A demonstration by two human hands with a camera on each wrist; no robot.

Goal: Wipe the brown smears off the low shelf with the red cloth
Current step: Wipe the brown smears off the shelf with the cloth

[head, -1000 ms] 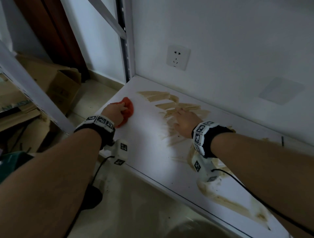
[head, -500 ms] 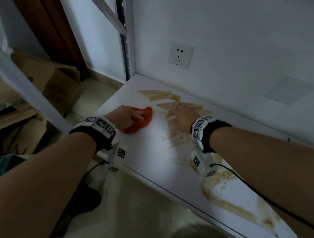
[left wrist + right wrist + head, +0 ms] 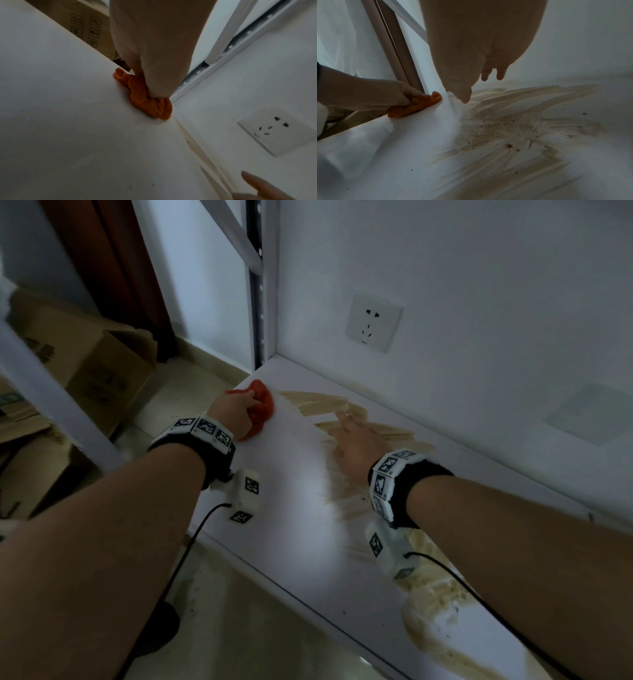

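Note:
My left hand point(image 3: 236, 409) grips the bunched red cloth point(image 3: 262, 407) and presses it on the white low shelf point(image 3: 301, 508) near its far left corner. The cloth point(image 3: 150, 102) bulges out under my fingers in the left wrist view, and the same cloth point(image 3: 416, 105) lies at the shelf's left edge in the right wrist view. My right hand point(image 3: 352, 440) lies flat with straight fingers on the brown smears point(image 3: 373, 433). Streaked smears point(image 3: 513, 128) fan out under my right hand point(image 3: 481, 75). More brown smears point(image 3: 428, 604) spread toward the near right.
A wall socket point(image 3: 373, 321) sits on the white wall behind the shelf. A metal rack upright point(image 3: 260, 285) stands at the shelf's far left corner. Cardboard boxes point(image 3: 89, 364) lie on the floor to the left. Cables hang from both wrist cameras.
My left hand has slid the cloth from the middle of the shelf back toward the far left corner. The right hand stays flat on the smears.

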